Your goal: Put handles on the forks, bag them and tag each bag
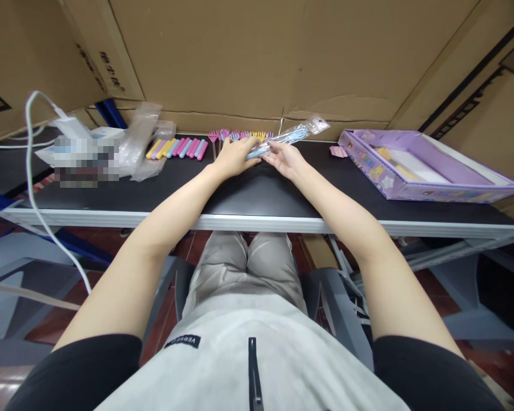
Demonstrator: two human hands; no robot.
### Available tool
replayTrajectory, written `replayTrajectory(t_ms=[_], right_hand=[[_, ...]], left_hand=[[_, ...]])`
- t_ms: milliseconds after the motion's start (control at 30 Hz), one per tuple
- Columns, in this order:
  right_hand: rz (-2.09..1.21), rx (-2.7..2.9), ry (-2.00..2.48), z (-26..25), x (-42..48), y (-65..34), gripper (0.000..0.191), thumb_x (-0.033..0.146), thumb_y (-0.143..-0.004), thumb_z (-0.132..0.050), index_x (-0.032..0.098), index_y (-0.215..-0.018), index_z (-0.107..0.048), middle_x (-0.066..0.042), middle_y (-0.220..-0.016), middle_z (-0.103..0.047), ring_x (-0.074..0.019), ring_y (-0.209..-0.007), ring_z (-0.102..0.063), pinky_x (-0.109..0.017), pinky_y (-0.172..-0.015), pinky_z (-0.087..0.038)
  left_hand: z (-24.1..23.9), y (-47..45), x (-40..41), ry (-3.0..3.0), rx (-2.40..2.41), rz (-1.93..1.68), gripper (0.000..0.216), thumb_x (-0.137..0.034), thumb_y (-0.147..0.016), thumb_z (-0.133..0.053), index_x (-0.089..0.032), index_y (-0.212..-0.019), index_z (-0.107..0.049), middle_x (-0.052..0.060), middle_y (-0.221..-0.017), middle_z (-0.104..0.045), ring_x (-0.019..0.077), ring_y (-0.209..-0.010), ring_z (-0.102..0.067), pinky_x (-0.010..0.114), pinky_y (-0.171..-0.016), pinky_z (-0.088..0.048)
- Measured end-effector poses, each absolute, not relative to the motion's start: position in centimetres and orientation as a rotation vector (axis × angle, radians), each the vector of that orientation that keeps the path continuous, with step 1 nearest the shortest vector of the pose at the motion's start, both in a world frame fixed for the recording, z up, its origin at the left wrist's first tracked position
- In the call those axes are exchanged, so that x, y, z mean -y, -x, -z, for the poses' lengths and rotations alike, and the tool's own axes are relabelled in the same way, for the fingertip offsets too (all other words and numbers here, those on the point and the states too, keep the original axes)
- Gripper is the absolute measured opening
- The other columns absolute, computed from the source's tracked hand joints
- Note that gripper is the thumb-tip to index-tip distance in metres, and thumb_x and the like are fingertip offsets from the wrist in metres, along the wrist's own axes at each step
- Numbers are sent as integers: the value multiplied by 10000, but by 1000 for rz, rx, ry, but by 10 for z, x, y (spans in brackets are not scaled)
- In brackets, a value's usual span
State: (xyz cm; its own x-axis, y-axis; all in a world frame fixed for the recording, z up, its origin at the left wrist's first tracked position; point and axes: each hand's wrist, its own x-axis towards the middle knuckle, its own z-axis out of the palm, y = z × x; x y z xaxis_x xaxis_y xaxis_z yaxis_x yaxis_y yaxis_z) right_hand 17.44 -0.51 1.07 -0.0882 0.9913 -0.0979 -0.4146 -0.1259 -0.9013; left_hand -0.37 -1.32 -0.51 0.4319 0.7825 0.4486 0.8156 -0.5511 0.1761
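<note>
The bag (pixel 288 137) is clear and shiny, and both hands hold it up just over the black table (pixel 257 191). In the head view, the left hand (pixel 235 157) pinches the near end, with its thumb below and its fingers on top. The right hand (pixel 288 160) pinches the bag more to the middle, palm partly up. The far end pokes out past the right hand, up and to the right. A blue thing (pixel 297 133) is inside, so that part looks done. I cannot tell if the bag is closed.

Just behind the left hand and between the two hands lie lots of little forks (pixel 214 136), pink, blue and yellow. They are not in bags. To the left of the left hand is a row of sticks (pixel 180 148), pink, yellow, blue and purple. They are loose too, so much looks left over. Past the sticks, farther left, is a pile of clear bags (pixel 137 142).

Well to the right of the right hand sits a purple box (pixel 443 193), with some yellow things in it. A small pink card (pixel 338 151) lies beside it, on the side near the right hand.
</note>
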Motion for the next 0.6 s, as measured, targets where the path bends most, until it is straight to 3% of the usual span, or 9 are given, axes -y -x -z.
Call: replayTrajectory(t_ms=[300,600], right_hand=[[-1501,946,970,-10,-4,-185,37,180,-1032,-598,211,-1046,-613,-26,-887,-736,-147,-818,-748,-291,-854,-663],[-1491,812,1019,-22,-7,-205,80,249,-1068,-514,235,-1031,-583,-47,-901,-739,-208,-913,-747,-374,-899,-659]], left_hand=[[-2,19,10,2669,1451,704,554,-322,-975,-603,-244,-1524,-598,166,-1525,-682,378,-1420,-607,583,-1185,-398],[-13,47,5,2547,1670,665,385,-311,-939,-662,-269,-1315,-733,101,-1279,-777,365,-1328,-645,612,-1208,-354]])
